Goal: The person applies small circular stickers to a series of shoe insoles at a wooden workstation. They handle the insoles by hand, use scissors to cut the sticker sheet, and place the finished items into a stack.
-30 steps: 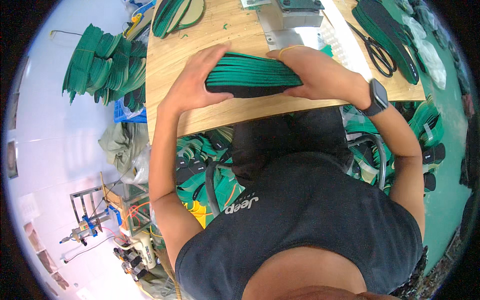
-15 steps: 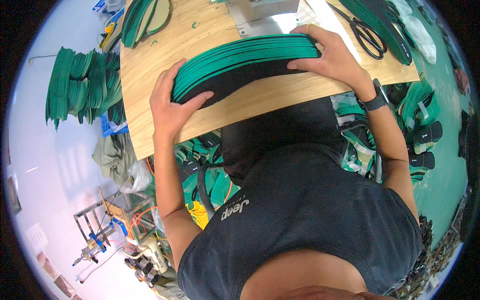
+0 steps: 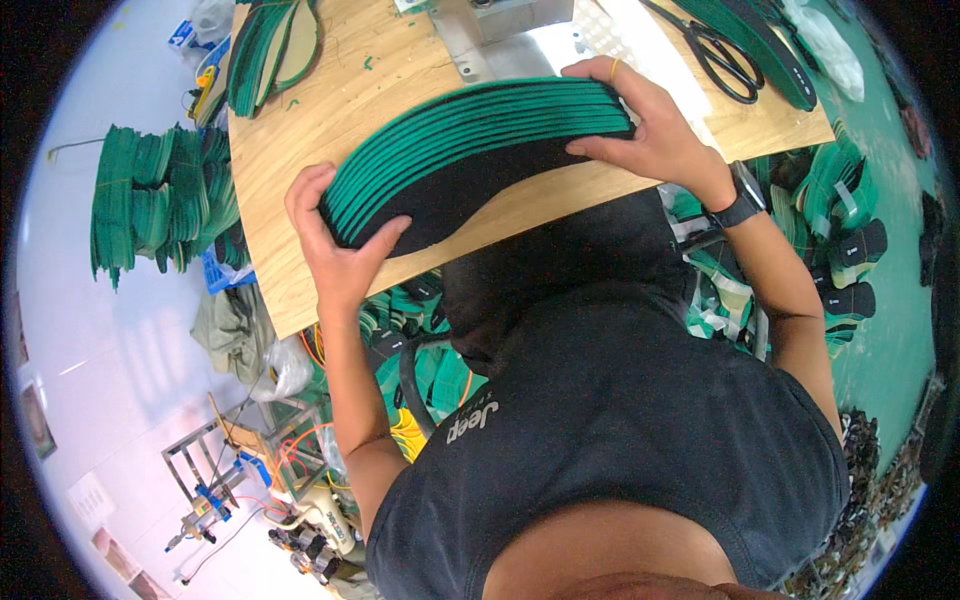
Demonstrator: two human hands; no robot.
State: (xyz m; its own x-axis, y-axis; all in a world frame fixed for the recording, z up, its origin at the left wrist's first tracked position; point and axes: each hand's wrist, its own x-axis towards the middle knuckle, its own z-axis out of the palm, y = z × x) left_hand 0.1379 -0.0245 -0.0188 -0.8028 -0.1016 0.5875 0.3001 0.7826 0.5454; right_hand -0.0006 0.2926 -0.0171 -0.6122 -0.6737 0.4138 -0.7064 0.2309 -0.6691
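Between my two hands is a curved stack of insoles (image 3: 478, 140), with green layered edges and a black top face turned toward me. My left hand (image 3: 340, 245) grips its left end, thumb on the black face and fingers around the far side. My right hand (image 3: 655, 125) clasps the other end in the same way. The stack leans on its edge over the wooden table (image 3: 272, 200), with its left end close to the table's front edge. Its underside is hidden.
A metal machine base (image 3: 490, 50) stands just beyond the stack. Black scissors (image 3: 730, 70) lie to the right, near more insoles (image 3: 775, 60). Another insole bundle (image 3: 270, 55) rests at the far left. Green piles (image 3: 155, 195) hang beyond the table's left side.
The stack's left end has come down toward me with my left hand. Its layers now spread more evenly, and more of the black face shows. Both hands keep their hold.
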